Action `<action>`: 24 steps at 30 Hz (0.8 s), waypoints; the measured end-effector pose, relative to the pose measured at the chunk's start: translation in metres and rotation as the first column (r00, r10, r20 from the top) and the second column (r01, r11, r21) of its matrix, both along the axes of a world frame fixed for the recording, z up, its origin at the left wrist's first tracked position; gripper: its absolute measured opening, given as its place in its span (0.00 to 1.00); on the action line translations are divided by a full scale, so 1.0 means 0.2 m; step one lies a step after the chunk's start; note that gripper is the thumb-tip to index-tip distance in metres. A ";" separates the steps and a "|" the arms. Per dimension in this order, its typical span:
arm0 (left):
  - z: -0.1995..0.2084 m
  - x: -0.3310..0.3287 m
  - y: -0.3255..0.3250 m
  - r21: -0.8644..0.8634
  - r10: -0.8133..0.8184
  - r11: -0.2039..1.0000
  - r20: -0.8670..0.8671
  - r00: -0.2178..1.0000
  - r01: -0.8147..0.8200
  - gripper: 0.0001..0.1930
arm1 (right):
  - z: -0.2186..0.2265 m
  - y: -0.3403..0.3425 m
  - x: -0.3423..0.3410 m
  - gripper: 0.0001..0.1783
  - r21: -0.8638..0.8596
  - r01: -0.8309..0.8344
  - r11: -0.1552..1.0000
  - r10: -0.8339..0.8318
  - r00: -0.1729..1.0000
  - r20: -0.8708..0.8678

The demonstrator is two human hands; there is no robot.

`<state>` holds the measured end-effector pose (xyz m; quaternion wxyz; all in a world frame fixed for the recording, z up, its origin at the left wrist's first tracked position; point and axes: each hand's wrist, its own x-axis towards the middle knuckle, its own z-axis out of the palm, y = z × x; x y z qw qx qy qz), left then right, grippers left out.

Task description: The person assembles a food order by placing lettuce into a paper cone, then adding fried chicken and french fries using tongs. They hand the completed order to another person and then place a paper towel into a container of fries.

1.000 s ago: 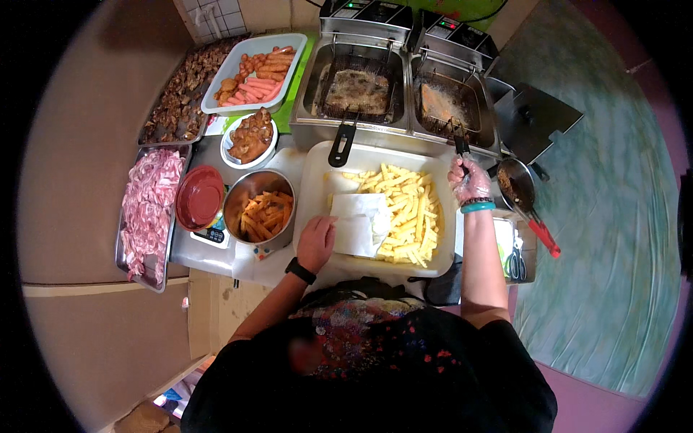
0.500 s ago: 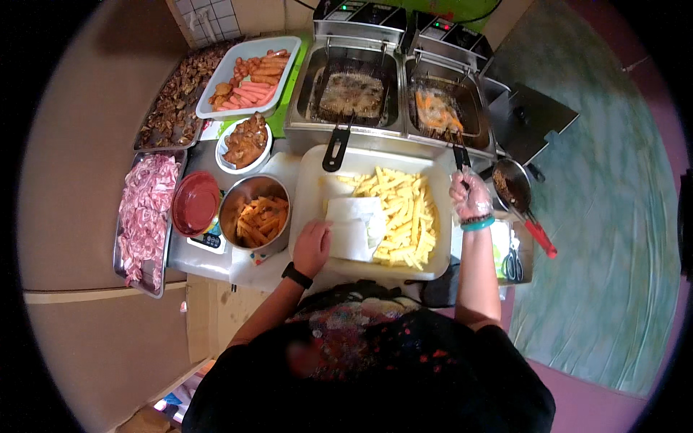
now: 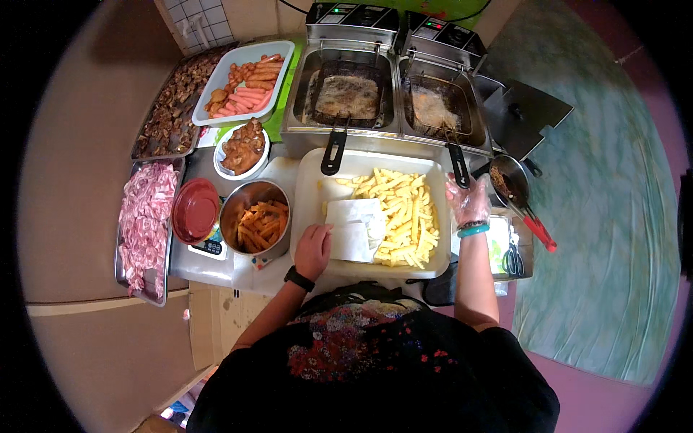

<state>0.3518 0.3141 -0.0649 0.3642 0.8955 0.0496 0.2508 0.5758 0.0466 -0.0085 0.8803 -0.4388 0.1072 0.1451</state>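
Observation:
My left hand [image 3: 314, 250], bare with a dark wristband, is closed at the left edge of a white paper bag [image 3: 349, 241]. The bag lies with more white paper in a pale plastic tub [image 3: 312, 169]. Pale crinkle-cut fries [image 3: 408, 220] fill the tub's right side. My right hand [image 3: 471, 202], in a clear plastic glove, is open just below the black basket handle [image 3: 458, 166] of the right fryer. That handle's full length shows. Inside the right fryer basket [image 3: 435, 108], orange pieces sit in foaming oil. The left fryer basket [image 3: 349, 97] also rests in bubbling oil.
Left of the tub stand a steel pot [image 3: 229, 202] of orange strips, a red bowl [image 3: 195, 211] and a white bowl of browned meat [image 3: 244, 150]. Trays of sausages [image 3: 253, 90] and raw meat [image 3: 148, 224] lie beyond. A red-handled pan [image 3: 514, 180] and scissors [image 3: 513, 260] are at right.
My right hand has let go of the right basket's handle and drawn back slightly toward me. The orange pieces in that basket show less through the foam. My left hand stays put.

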 end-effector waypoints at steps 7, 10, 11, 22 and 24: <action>-0.02 -0.01 0.01 0.001 -0.052 0.999 -0.004 0.999 0.052 0.07 | -0.11 -0.06 -0.43 0.30 -0.263 0.149 0.953 -0.121 0.985 0.121; 0.00 0.00 0.01 -0.007 -0.109 0.994 -0.006 0.994 0.109 0.08 | -0.07 -0.03 -0.64 0.22 -0.211 0.211 0.955 -0.202 0.977 0.061; 0.00 0.00 0.01 -0.017 -0.128 0.992 -0.004 0.992 0.127 0.07 | -0.05 -0.04 -0.70 0.20 -0.199 0.216 0.956 -0.216 0.976 0.024; -0.31 0.01 0.07 -0.115 -0.167 0.982 -0.138 0.976 0.152 0.15 | -0.06 -0.04 -1.29 0.19 -0.022 0.352 0.936 -0.353 0.936 -0.021; -0.13 0.06 -0.03 -0.028 -0.289 0.957 -0.032 0.957 0.288 0.16 | -0.23 -0.11 -1.45 0.18 -0.158 0.406 0.900 -0.396 0.913 0.092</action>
